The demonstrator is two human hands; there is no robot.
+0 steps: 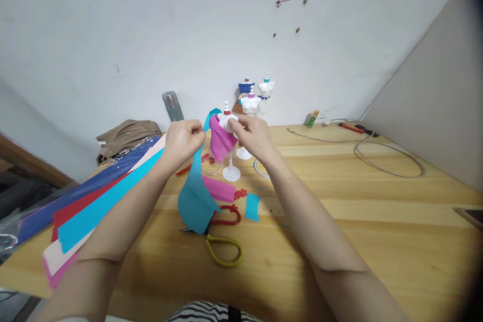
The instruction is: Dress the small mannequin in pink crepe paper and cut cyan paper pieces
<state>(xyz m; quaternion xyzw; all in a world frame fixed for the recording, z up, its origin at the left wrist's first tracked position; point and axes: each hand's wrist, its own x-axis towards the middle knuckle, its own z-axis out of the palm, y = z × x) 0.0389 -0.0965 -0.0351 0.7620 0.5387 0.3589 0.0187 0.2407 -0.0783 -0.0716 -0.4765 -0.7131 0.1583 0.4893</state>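
My left hand (pixel 185 137) is closed, its fingertips pinching the narrow part of a blue cloth piece (pixel 195 198) that hangs down over the scissors (pixel 224 251). My right hand (pixel 252 135) is closed on the side of a small white mannequin (pixel 226 122) on a stand, thumb on its chest. A pink cloth (pixel 221 141) is draped around this mannequin, which has a red neck band. Blue material also shows behind it, beside my left fingers. The scissors have one red and one yellow handle loop; the blue cloth hides part of their blades.
More small mannequins (pixel 250 104) stand behind. Coloured sheets (pixel 109 196) lie at left, near brown fabric (pixel 130 137) and a grey bottle (pixel 172 105). Pink (pixel 219 188) and blue scraps (pixel 252 207) lie in front. A cable (pixel 392 173) loops at right.
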